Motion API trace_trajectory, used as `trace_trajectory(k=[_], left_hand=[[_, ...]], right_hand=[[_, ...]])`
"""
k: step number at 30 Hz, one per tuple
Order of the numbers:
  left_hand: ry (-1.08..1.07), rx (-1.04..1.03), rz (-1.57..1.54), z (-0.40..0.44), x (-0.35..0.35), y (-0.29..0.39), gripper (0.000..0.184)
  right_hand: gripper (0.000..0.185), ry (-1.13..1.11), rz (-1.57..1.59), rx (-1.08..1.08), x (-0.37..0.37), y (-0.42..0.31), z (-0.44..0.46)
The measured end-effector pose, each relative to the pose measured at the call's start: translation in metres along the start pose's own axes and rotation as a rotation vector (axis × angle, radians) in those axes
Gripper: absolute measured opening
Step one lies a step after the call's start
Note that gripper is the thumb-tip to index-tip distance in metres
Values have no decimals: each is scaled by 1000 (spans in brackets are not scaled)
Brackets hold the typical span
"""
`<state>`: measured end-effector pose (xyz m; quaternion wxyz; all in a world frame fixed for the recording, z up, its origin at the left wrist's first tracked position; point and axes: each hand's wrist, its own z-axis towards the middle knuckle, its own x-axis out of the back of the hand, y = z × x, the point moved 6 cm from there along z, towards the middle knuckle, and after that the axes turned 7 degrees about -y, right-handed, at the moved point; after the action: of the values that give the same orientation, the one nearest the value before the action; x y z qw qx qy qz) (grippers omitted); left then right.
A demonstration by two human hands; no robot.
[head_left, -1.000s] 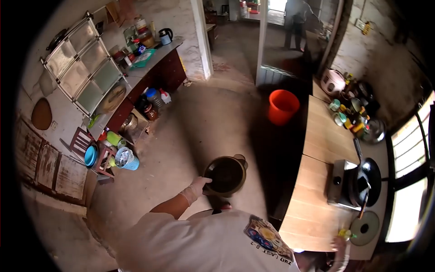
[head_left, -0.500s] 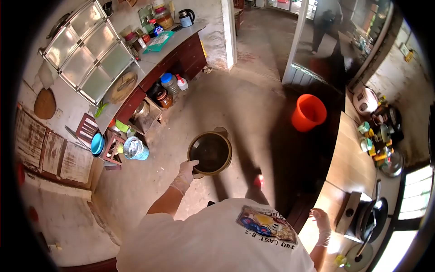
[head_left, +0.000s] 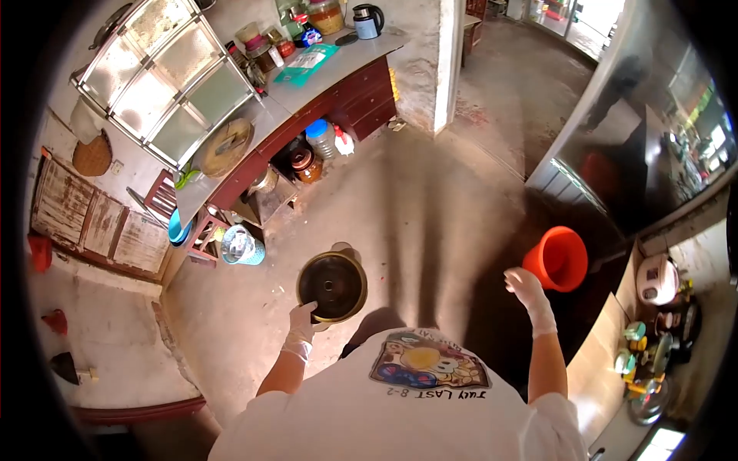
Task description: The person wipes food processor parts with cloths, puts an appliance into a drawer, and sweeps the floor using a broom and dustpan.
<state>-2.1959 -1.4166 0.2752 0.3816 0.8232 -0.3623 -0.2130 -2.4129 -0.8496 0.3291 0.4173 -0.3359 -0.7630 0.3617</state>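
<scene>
A dark round pot with a brass-coloured rim and side handles hangs over the concrete floor, left of centre. My left hand, in a pale glove, is closed on its near edge. The inside of the pot shows dark, with a small ring at the bottom. On the right, my right hand, also gloved, holds nothing and its fingers are apart. It is just left of an orange-red bucket standing on the floor.
A grey-topped counter with jars and a kettle runs along the upper left. A woven waste basket stands below it. At the right are a wooden worktop, a rice cooker and a glass door.
The view has turned rightward. My left hand still holds the pot, now further left in view. My right hand has moved from beside the worktop to near the bucket.
</scene>
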Motion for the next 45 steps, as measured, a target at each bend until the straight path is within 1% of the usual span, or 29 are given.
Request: trace_trajectory(k=[1, 2, 3, 4, 6, 7, 8, 10, 11, 14, 15, 17, 20, 22, 23, 25, 26, 27, 29, 31, 33, 34, 36, 38, 39, 40, 43, 45], left_hand=[[39, 38, -49, 2, -4, 7, 30], [73, 74, -102, 0, -12, 21, 30], [104, 107, -158, 7, -21, 30, 31], [124, 95, -179, 25, -26, 37, 31], [168, 75, -219, 63, -26, 48, 32], [144, 88, -211, 80, -32, 59, 32], [132, 96, -197, 95, -39, 71, 31], [93, 81, -172, 138, -58, 110, 29], [103, -54, -248, 177, -55, 111, 29], [74, 32, -250, 220, -84, 163, 28], [71, 75, -293, 221, -103, 190, 28], [100, 42, -272, 259, -108, 204, 28], [183, 51, -254, 287, -131, 236, 28], [193, 17, -292, 309, -148, 253, 28], [235, 38, -282, 316, -156, 258, 27], [282, 56, -308, 331, -176, 269, 29], [306, 67, -315, 340, -187, 273, 29], [311, 64, -350, 351, -196, 273, 30], [327, 55, -427, 370, -213, 267, 32], [362, 55, -446, 386, -240, 273, 33], [407, 95, -482, 392, -267, 280, 35], [426, 142, -462, 394, -281, 290, 35], [462, 162, -393, 400, -303, 302, 36], [462, 153, -394, 408, -328, 319, 38], [457, 130, -404, 414, -335, 320, 38], [453, 105, -417, 422, -347, 330, 39], [495, 183, -435, 431, -375, 346, 41], [522, 214, -476, 437, -384, 348, 41]], right_hand=[[26, -96, -29, -66, -11, -35, 39], [26, -188, -53, 55, -28, -17, 102], [27, -314, 168, 21, -42, -63, 128], [28, -346, 20, 131, -58, -80, 176], [31, -338, -204, 274, -82, -132, 248], [32, -301, -283, 308, -85, -181, 261], [33, -261, -363, 348, -87, -215, 284], [31, -384, -9, 198, -106, -211, 349], [31, -448, 164, 110, -113, -208, 384], [30, -681, 293, -185, -132, -190, 465], [29, -665, 234, -205, -134, -195, 488], [28, -633, 116, -249, -136, -204, 526], [29, -680, 194, -257, -142, -211, 592], [31, -699, 257, -330, -148, -222, 639], [33, -703, 291, -370, -149, -226, 665], [30, -708, 264, -301, -161, -204, 751], [29, -706, 229, -240, -162, -204, 786], [28, -701, 193, -179, -164, -205, 821], [28, -689, 64, 4, -171, -229, 884], [31, -676, 58, -34, -177, -261, 939], [35, -647, 193, -324, -179, -303, 964], [34, -631, 228, -339, -186, -307, 991], [32, -597, 293, -363, -203, -312, 1045], [36, -626, 337, -418, -238, -290, 1113], [38, -643, 358, -431, -253, -292, 1148], [35, -637, 438, -422, -259, -309, 1169], [30, -628, 662, -413, -277, -332, 1196], [28, -633, 726, -416, -287, -335, 1212]])
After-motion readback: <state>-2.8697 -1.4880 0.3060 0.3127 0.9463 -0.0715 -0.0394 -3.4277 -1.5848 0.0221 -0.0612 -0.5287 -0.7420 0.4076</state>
